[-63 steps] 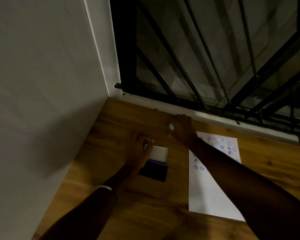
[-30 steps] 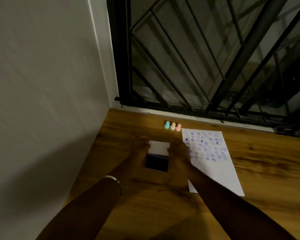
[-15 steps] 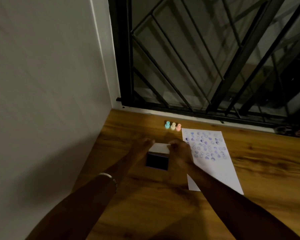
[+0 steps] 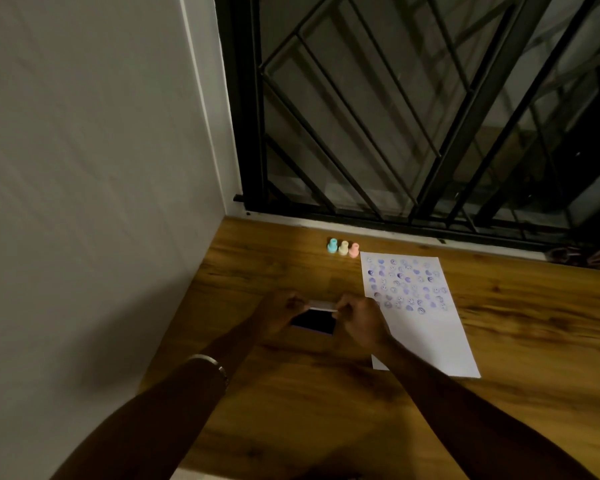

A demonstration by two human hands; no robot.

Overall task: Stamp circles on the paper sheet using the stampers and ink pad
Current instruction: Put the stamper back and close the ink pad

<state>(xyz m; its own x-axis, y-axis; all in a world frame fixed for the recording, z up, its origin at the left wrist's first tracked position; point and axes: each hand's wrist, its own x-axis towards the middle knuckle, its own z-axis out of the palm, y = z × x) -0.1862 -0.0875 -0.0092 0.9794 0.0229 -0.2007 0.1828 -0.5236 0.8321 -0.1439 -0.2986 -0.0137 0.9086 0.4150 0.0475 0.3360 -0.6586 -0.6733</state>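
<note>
**Head view: both hands on the ink pad lid, stamping apparently finished**

Head view. Ink pad (image 4: 313,322) is the landmark, lying on the wooden floor (image 4: 326,410). Left hand (image 4: 280,311) and right hand (image 4: 360,317) flank it, fingers pinched on either end of its white lid (image 4: 322,304), which stands tilted above the dark pad; judged mid-closing, two-handed to keep the lid square. Paper sheet (image 4: 426,327) lies just right of the pad, its upper half filled with purple prints, lower half blank. Three stampers (image 4: 343,248) stand upright in a row beyond the pad, touching nothing else, parked clear of the ink.
</note>
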